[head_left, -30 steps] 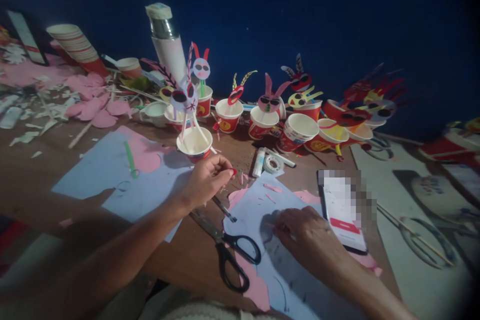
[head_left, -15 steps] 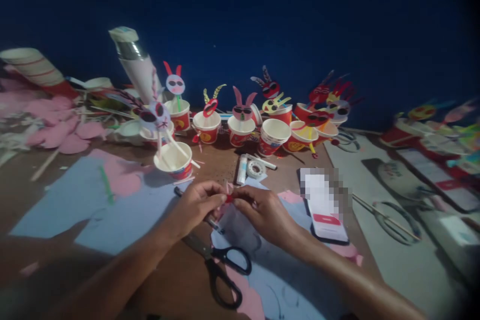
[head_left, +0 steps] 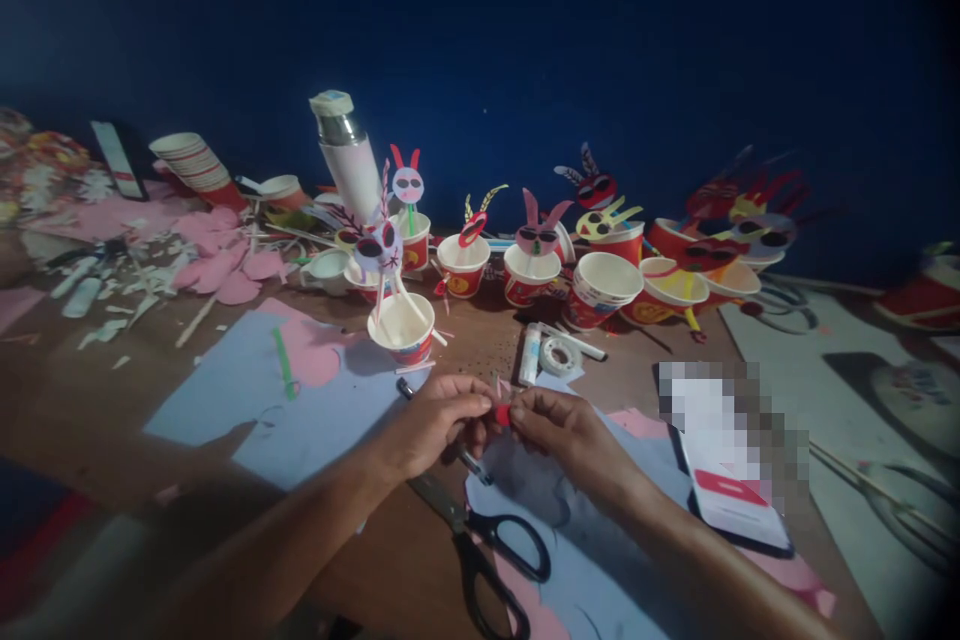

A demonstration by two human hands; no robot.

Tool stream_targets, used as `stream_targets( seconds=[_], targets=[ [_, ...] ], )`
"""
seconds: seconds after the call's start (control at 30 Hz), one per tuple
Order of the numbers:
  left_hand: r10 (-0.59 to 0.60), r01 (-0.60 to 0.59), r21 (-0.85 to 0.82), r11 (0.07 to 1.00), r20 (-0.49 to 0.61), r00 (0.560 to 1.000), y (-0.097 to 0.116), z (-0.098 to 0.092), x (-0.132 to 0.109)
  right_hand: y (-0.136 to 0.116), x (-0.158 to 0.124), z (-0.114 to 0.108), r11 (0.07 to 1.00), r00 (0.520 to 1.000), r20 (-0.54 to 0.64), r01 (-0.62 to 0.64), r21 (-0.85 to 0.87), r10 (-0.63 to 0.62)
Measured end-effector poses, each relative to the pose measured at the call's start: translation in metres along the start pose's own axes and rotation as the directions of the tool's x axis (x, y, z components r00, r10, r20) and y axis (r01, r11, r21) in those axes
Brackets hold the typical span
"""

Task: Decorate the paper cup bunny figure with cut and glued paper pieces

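Observation:
Between my fingertips is a small red paper piece [head_left: 503, 414], with a thin pale pink strip [head_left: 501, 386] rising beside it. My left hand [head_left: 442, 420] pinches from the left, and my right hand [head_left: 553, 423] pinches from the right. Fingers partly hide the piece. A dark pen [head_left: 474, 466] lies under my left hand. Just below are black-handled scissors [head_left: 480, 545], resting partly on blue paper [head_left: 585, 520]. Beyond my hands sit a glue stick [head_left: 529, 354] and a roll of white tape [head_left: 560, 356]. A paper cup [head_left: 401, 322] with a rabbit-like paper face [head_left: 379, 247] stands ahead.
Several paper cups with decorated faces line the wall, including a red-eared one [head_left: 408, 184]. A phone [head_left: 727, 480] lies right. Behind stand a flask [head_left: 349, 160] and leaning stacked cups [head_left: 196, 170]. Pink cutouts [head_left: 217, 255] and white scraps cover the left; light blue sheets [head_left: 202, 390] lie nearer.
The view has swung left, so the scene sits farther right and more of the scrap-covered left side shows. Both hands still pinch the red piece.

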State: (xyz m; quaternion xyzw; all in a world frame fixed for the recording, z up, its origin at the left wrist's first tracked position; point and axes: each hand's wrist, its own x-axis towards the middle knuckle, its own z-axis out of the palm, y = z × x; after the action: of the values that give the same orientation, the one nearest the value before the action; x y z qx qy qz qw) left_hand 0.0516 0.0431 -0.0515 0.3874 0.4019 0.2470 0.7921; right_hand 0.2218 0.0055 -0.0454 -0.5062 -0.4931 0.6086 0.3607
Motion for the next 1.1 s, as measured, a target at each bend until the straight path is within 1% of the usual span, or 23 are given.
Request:
stream_targets(
  seconds=[0.07, 0.17, 0.3, 0.4, 0.53, 0.73, 0.83, 0.97, 1.1],
  targets=[
    [0.005, -0.005, 0.018, 1.0, 0.001, 1.0, 0.001, 0.001, 0.0, 0.002, 0.001, 0.0, 1.0, 1.0, -0.006, -0.003, 0.02, 0.003],
    [0.044, -0.044, 0.124, 0.991, 0.006, 0.999, 0.002, 0.005, -0.003, 0.003, 0.001, 0.001, 1.0, 1.0, -0.026, 0.014, 0.008, -0.014],
    [0.165, -0.14, 0.268, 0.953, -0.071, 0.984, 0.004, 0.014, -0.008, 0.003, 0.001, 0.003, 1.0, 0.998, -0.057, 0.015, -0.026, -0.017],
    [0.2, -0.151, 0.327, 0.933, -0.122, 0.972, 0.003, 0.017, -0.009, 0.003, 0.001, 0.005, 0.999, 0.999, -0.052, 0.013, -0.036, -0.014],
    [0.241, -0.175, 0.38, 0.908, -0.133, 0.961, 0.001, 0.017, -0.009, 0.003, 0.001, 0.007, 0.999, 0.998, -0.053, 0.018, -0.045, -0.021],
    [0.238, -0.169, 0.418, 0.893, -0.117, 0.964, 0.004, 0.018, -0.012, 0.006, 0.001, 0.007, 0.997, 0.997, -0.048, 0.053, -0.062, -0.056],
    [0.227, -0.165, 0.409, 0.897, -0.107, 0.968, 0.006, 0.018, -0.012, 0.008, 0.002, 0.006, 0.994, 0.995, -0.054, 0.074, -0.076, -0.078],
    [0.177, -0.128, 0.354, 0.927, -0.112, 0.978, 0.006, 0.018, -0.01, 0.007, 0.001, 0.005, 0.993, 0.992, -0.1, 0.072, -0.091, -0.081],
    [0.182, -0.133, 0.335, 0.933, -0.12, 0.976, 0.005, 0.017, -0.01, 0.007, 0.001, 0.005, 0.989, 0.985, -0.144, 0.079, -0.122, -0.096]
  ],
)
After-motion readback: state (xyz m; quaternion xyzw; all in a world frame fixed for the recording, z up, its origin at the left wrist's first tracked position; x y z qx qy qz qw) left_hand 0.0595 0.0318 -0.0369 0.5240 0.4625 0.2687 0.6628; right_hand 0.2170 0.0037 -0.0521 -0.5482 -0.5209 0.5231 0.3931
